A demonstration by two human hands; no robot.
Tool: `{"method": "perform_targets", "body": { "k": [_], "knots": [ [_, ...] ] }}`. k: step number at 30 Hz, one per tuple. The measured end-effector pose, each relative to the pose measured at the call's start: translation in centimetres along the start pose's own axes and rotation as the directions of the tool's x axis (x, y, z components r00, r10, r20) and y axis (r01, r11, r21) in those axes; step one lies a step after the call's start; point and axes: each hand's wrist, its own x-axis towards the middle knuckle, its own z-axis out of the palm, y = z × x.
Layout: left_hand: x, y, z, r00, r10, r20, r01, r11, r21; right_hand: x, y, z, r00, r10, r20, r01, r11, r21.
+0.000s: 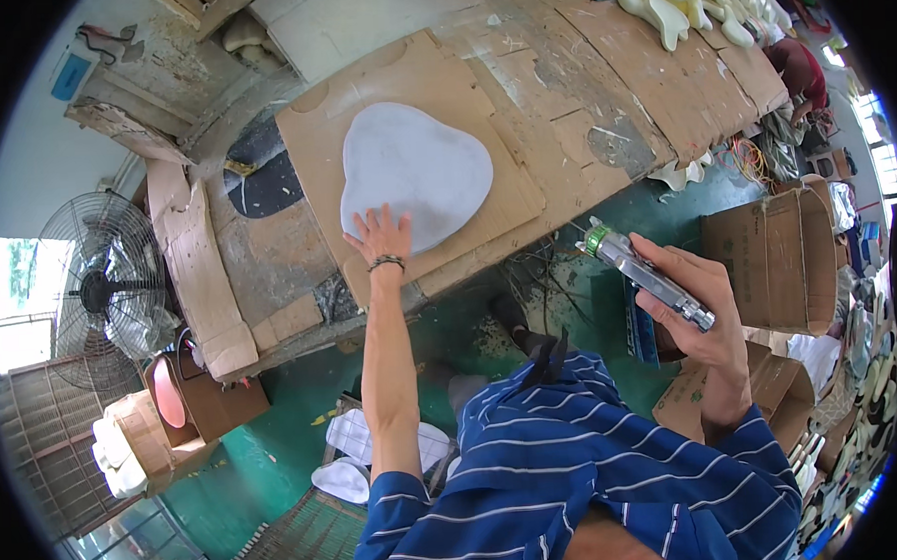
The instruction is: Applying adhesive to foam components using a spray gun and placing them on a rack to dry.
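Observation:
A white rounded pad (418,161), roughly heart-shaped with a faint grey smudge, lies flat on a cardboard sheet (312,136) on the workbench. My left hand (379,241) rests with spread fingers on the pad's near left edge; a dark bracelet circles that wrist. Off the front edge of the bench, my right hand (705,304) grips a metal spray gun (648,271) with a green ring near its nozzle. The nozzle end points up and left, toward the bench, and stays apart from the pad.
Pale moulded pieces (667,5) are heaped on the bench's far right. A large cardboard box (758,266) stands at right, a wire-caged fan (96,290) at left. More white pads (350,434) lie low beside my left arm. Another person (798,70) bends over at far right.

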Motion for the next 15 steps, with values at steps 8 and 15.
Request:
{"method": "perform_targets", "body": {
  "k": [8,15],
  "knots": [
    [-13.3,-6.6,1.2,0.88,-0.1,-0.464,-0.109,0.909,-0.402,-1.0,0.0,-0.3,0.994,0.011,0.11,-0.014,1.0,0.019],
    [-28.2,-10.9,9.3,0.94,-0.277,-0.201,0.16,0.875,-0.458,-1.3,0.1,0.3,0.999,0.001,0.049,0.0,1.0,-0.011]
  ]
}}
